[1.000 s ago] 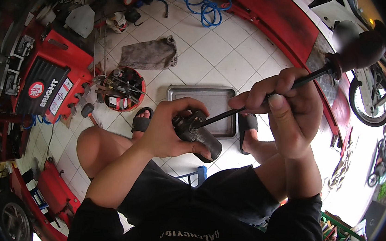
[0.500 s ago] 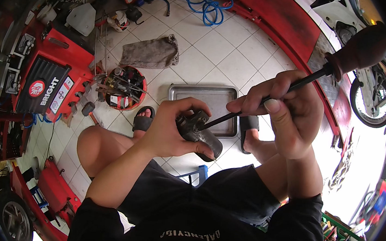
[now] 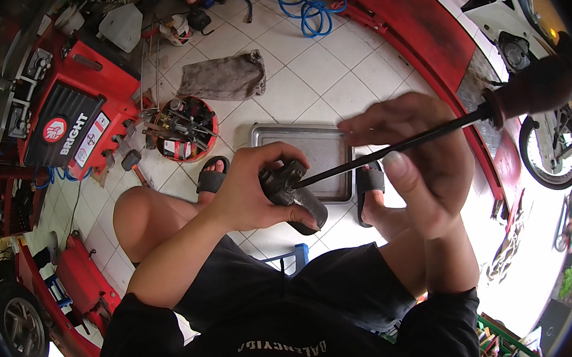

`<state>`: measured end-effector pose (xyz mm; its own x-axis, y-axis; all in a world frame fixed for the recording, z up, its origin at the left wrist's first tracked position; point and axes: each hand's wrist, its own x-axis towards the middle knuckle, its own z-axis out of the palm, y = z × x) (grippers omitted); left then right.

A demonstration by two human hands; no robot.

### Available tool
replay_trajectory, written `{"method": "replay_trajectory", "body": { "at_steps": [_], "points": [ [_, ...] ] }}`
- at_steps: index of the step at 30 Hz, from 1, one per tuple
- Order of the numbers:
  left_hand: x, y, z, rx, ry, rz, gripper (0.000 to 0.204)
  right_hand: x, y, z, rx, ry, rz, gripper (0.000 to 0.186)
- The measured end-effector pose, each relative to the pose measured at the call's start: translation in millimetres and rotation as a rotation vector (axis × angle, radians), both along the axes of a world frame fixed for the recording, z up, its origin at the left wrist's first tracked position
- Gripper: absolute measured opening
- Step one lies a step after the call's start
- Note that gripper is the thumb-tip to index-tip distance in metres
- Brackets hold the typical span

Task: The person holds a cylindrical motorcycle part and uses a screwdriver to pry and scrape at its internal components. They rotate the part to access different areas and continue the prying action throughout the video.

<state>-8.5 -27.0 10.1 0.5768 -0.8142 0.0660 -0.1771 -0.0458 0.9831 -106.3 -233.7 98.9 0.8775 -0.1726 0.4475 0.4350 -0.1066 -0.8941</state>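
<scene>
In front of my lap, my left hand [image 3: 243,191] is closed around a dark metal part [image 3: 305,206] with a rounded, cylinder-like end, its thumb along the lower side. A long screwdriver [image 3: 435,133] with a dark shaft and a reddish-brown handle slants down from the upper right. Its tip meets the metal part beside my left fingers; whether it sits in a screw or a hole is hidden. Around the shaft, my right hand [image 3: 431,168] has its fingers stretched and apart from the thumb, slightly blurred. The shaft crosses in front of the palm.
Below my hands a shallow metal tray [image 3: 257,136] lies on white tiles between my feet. Leftward stand a round red tub [image 3: 210,145] of tools, a hammer [image 3: 134,164] and a red cabinet [image 3: 110,69]. Farther off are a grey cloth [image 3: 220,77], coiled blue hose [image 3: 308,15] and a red platform [image 3: 410,35].
My right fingers have loosened from their pinch on the screwdriver shaft and spread apart. The handle has shifted slightly. My left hand still grips the metal part in nearly the same place.
</scene>
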Motion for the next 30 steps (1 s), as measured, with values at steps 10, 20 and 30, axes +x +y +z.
{"method": "replay_trajectory", "body": {
  "at_steps": [10,20,30],
  "points": [
    [-3.9,-1.0,1.0,0.005,-0.017,-0.025,0.068,-4.1,-16.8,-4.4,-0.226,0.018,0.012,0.032],
    [-2.3,-0.9,-0.6,0.000,-0.042,-0.024,0.069,-4.7,-17.0,3.9,-0.321,-0.014,0.111,0.027],
    [0.1,-1.6,-0.3,-0.026,-0.055,-0.043,0.072,-6.5,-5.0,-4.8,-0.168,-0.024,0.013,0.019]
  ]
}}
